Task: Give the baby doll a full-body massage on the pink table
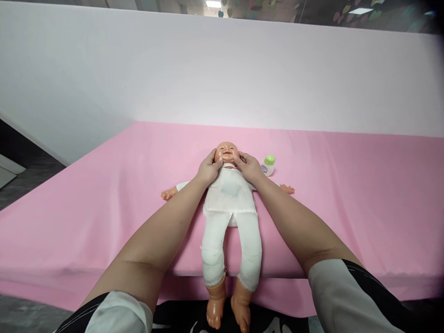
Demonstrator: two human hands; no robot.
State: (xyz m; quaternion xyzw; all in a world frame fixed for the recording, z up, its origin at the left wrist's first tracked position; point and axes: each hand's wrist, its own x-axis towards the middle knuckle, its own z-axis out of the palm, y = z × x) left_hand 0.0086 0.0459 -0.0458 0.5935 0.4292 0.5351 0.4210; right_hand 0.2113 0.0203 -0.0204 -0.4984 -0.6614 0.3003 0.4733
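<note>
A baby doll (pixel 229 192) in a white top and white leggings lies on its back, its arms spread and its bare feet hanging past the front edge of the bed. My left hand (pixel 209 168) cups one side of the doll's head, thumb at the cheek. On the other side, my right hand (pixel 249 167) holds the head the same way, its thumb by the chin. Part of the doll's arms is hidden behind my forearms. A small clear bottle (pixel 268 165) with a green cap lies just right of my right hand, touching nothing I can make out but the sheet.
Pink sheeting (pixel 114 203) covers the wide bed or table under the doll. A white partition (pixel 222 74) rises along its back and left side, with glass above. Grey flooring (pixel 34 180) shows at the left.
</note>
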